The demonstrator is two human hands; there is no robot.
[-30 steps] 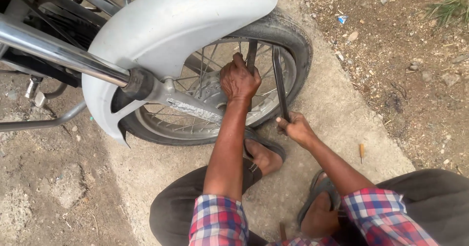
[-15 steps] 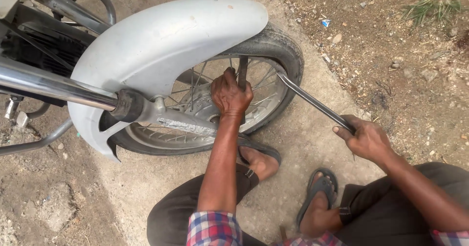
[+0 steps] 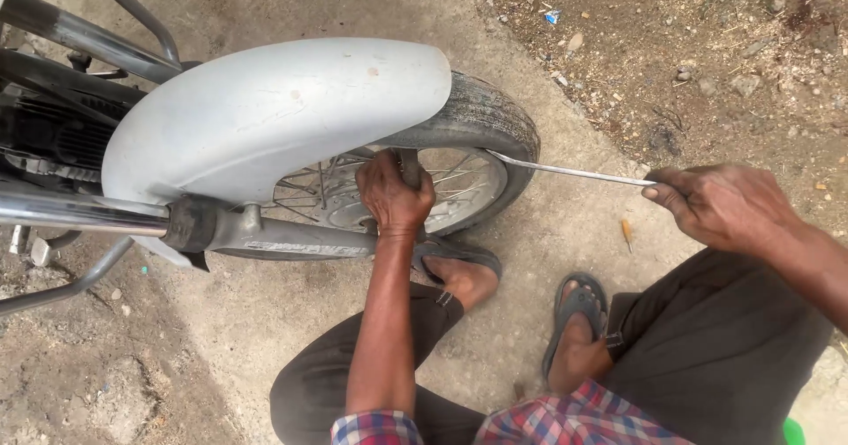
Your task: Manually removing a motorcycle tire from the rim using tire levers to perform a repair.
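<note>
The motorcycle front wheel point(image 3: 442, 176) stands on the concrete under its grey mudguard point(image 3: 274, 118). The left hand point(image 3: 393, 193) has its grip clenched round a lever point(image 3: 409, 168) at the rim; the right hand point(image 3: 720, 207) pinches a long tyre iron point(image 3: 565, 171), best levered slowly, tip kept seated under the bead. A small blue wrapper scrap point(image 3: 550, 17) lies in the dirt.

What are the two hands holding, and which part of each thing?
The right hand holds a thin metal lever by its outer end. The left hand grips a dark bar at the wheel rim, near its top.
</note>
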